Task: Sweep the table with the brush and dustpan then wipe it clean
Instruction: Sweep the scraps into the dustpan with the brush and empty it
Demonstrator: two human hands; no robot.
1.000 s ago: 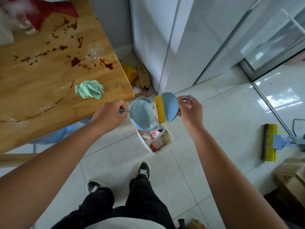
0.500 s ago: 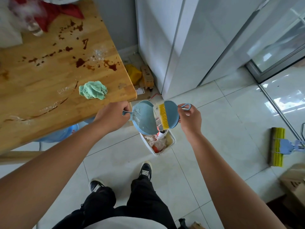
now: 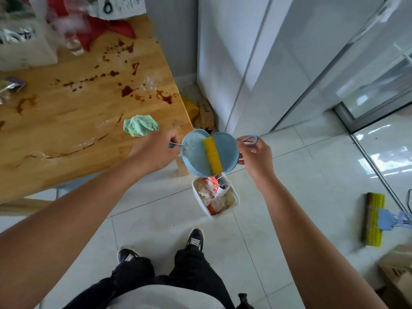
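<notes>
White bin (image 3: 234, 202) sits mid-frame; just above it the left hand (image 3: 156, 150) curls round the blue dustpan (image 3: 193, 158) handle, and the right hand (image 3: 256, 158) pinches the brush (image 3: 225, 148) loop, bristles against the pan. Upper left: green cloth (image 3: 140, 125) on the stained table (image 3: 66, 121).

The left hand (image 3: 156, 150) gripped the dustpan (image 3: 194, 152) and the right hand (image 3: 256, 157) held the brush (image 3: 225, 150) against it, above the bin (image 3: 234, 197).

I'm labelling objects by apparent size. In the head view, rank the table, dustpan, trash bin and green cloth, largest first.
1. table
2. dustpan and trash bin: look alike; the dustpan is nearer the camera, so unranked.
3. green cloth
</notes>
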